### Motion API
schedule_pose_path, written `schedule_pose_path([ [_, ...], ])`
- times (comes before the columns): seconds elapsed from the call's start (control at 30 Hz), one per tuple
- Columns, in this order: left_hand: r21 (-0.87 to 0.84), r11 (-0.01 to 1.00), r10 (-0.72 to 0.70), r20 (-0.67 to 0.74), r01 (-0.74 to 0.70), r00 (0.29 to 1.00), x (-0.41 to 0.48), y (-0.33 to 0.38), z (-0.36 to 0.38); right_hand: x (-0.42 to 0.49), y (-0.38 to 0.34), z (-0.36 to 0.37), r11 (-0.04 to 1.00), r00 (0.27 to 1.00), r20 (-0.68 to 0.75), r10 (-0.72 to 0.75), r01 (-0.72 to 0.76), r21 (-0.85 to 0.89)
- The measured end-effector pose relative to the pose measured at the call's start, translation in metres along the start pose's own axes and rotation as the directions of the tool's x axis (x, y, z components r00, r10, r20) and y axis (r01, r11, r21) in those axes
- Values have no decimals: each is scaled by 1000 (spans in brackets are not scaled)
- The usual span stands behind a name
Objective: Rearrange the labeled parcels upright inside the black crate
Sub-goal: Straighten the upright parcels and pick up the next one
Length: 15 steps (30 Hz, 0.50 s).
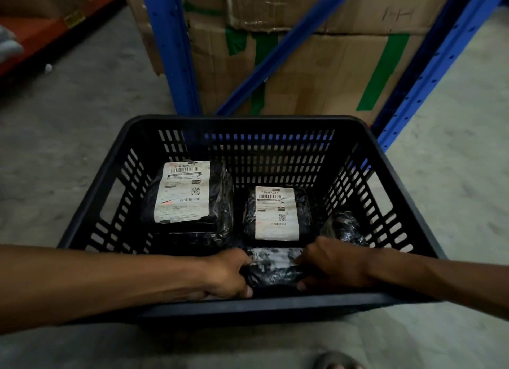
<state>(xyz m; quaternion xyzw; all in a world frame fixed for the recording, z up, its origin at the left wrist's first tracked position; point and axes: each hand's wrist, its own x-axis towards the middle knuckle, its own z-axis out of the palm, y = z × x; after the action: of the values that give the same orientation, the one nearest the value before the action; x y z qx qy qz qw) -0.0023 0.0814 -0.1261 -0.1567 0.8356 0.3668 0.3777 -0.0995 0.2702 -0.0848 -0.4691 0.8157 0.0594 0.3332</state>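
Parcels (276, 213) labelled "310-BAL17" in crate (248, 304)

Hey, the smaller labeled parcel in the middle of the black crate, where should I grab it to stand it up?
Grip the smaller labeled parcel by its two long side edges, coming from above. It lies label-up, with free floor to its right; the far parcel sits left. Both hands are busy with the near parcel.
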Motion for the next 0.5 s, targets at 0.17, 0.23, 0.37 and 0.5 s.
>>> schedule_pose_path([
  [0.17,-117,985,113,-88,-123,990,-26,16,-49,-16,25,-52,971,1000,-1,-3,3,239],
  [0.23,-212,962,136,-176,-172,975,-37,20,-58,-19,35,-74,870,997,-68,44,-5,494],
  [0.37,-749,611,118,-234,-257,965,-30,43,-61,-11,45,-99,470,924,-185,334,6,883],
  [0.5,-890,418,-177,-277,-182,945,5,67,-92,-2,49,-103,-35,921,-82,381,103,994],
])
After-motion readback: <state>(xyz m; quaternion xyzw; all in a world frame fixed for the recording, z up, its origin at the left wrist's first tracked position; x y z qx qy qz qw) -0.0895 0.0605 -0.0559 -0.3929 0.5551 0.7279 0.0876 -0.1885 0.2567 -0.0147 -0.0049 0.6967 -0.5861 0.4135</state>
